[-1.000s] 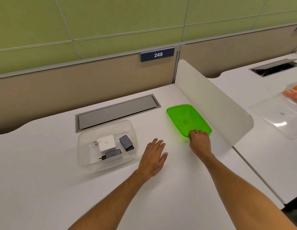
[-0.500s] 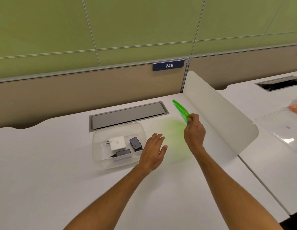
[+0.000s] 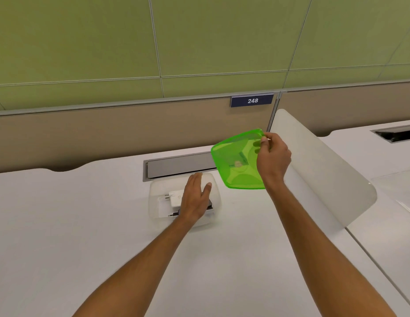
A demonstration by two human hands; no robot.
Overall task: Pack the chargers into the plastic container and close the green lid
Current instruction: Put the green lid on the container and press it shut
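Chargers (image 3: 174,199) sat in the container (image 3: 153,191) on the desk (image 3: 85,225); lid (image 3: 236,165) was up right, cable hatch (image 3: 178,167) behind.

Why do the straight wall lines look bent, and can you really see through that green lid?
Head view: the wide-angle lens bows the partition rails. The green lid is translucent, so fingers of the right hand show through it; lighting is soft and even, shadows faint.

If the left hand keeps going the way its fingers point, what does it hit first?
Probably the far wall of the clear plastic container: the left hand hovers open above it, fingers pointing away. Height is unclear, so it might pass over.
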